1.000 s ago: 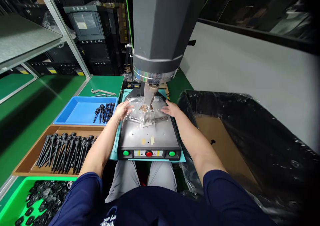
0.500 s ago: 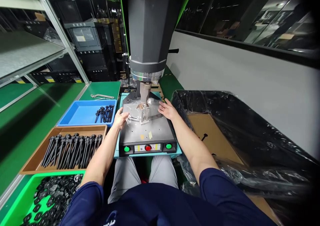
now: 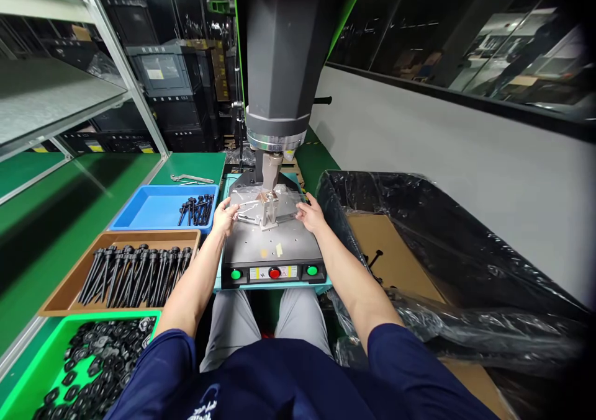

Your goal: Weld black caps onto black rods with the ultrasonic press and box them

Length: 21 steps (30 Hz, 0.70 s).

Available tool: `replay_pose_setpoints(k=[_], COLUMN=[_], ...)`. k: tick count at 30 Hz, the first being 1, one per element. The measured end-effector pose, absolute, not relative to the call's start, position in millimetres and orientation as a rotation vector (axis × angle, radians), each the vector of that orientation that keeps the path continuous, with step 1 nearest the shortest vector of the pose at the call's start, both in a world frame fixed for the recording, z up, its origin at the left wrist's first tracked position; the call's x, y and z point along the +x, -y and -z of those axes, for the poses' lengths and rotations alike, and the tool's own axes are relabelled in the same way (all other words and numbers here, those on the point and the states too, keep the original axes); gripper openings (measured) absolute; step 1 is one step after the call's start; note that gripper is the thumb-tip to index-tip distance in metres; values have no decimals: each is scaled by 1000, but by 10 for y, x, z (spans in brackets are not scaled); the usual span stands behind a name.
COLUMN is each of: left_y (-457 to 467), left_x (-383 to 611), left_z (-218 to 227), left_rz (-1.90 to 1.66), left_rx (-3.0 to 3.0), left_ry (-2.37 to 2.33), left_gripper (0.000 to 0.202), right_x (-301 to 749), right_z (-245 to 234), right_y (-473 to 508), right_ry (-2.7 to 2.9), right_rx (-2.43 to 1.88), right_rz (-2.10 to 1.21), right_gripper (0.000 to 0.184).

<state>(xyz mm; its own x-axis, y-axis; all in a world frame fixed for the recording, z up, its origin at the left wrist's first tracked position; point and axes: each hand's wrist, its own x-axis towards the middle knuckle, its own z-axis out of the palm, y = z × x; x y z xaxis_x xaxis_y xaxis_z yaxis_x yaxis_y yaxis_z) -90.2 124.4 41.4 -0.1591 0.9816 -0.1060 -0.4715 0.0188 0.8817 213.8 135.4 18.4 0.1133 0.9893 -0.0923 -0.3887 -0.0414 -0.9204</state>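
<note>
Both hands hold a clear plastic sheet (image 3: 246,204) over the machine's grey base plate (image 3: 261,246). My left hand (image 3: 225,218) pinches the sheet's left side. At the right edge my right hand (image 3: 311,214) has its fingers closed on the film. Between the hands, a small metal fixture (image 3: 269,212) stands on the plate, partly seen through the plastic. Directly above the fixture is the metal press head (image 3: 271,172) of the machine. Two green buttons and a red button (image 3: 274,273) line the base's front.
On the left stand a blue tray (image 3: 135,206) and a brown tray (image 3: 56,296) of long black bolt-like parts, and a green tray (image 3: 28,376) of small black parts. A wrench (image 3: 192,178) lies behind them. To the right is a plastic-lined box (image 3: 391,234) with cardboard.
My right hand's spread fingers have closed on the sheet's right edge. My left hand keeps its grip. The view has shifted slightly.
</note>
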Motion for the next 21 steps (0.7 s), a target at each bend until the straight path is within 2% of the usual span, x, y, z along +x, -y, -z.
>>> replay_pose_setpoints(k=[7, 14, 18, 21], left_y=[-1279, -1289, -1247, -1193], left_x=[-887, -846, -835, -844], left_z=[-397, -451, -397, -348], left_rz=[-1504, -1539, -1484, -1495], left_rx=[761, 921, 1030, 1044], left_ry=[-1016, -926, -944, -957], left_gripper=[77, 102, 81, 82], right_x=[2065, 2118, 2165, 2187], right_z=[-356, -531, -515, -532], right_y=[-1438, -1593, -1651, -1717], right_ry=[760, 761, 780, 806], right_rx=[-1167, -1179, -1362, -1389], right_rz=[-1167, -1095, -1148, -1140], right_gripper=[74, 66, 51, 36])
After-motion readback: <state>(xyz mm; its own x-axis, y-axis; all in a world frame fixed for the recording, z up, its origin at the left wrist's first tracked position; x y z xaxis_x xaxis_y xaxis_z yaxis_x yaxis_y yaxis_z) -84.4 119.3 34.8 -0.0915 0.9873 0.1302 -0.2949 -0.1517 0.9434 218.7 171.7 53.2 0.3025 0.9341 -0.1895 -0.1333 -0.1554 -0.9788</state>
